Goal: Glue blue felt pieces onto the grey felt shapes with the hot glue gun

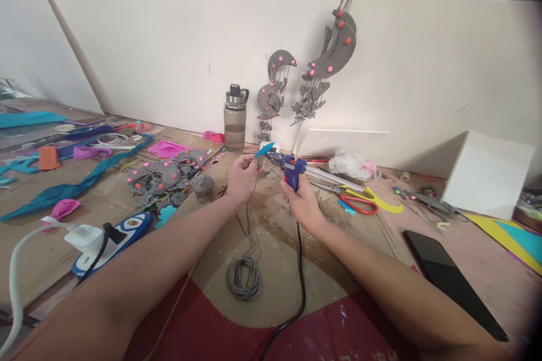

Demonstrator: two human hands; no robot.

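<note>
My right hand (305,203) is wrapped round the grip of a blue hot glue gun (293,167), whose nozzle points left and whose clear glue stick sticks out behind. Close to the nozzle, my left hand (242,176) pinches a small blue piece (265,150) that looks like felt, together with something grey. Grey cord (249,231) hangs from those fingers to a coiled bundle (244,278) on the cardboard. A ball of grey yarn (203,187) sits left of my left hand. The nozzle tip is partly hidden behind the blue piece.
Grey moon hangings (334,51) lean on the white wall behind a water bottle (235,118). Orange-handled scissors (359,204) lie at right, near a phone (449,276). A power strip (131,231) is at left. The gun's black cable (301,276) runs toward me.
</note>
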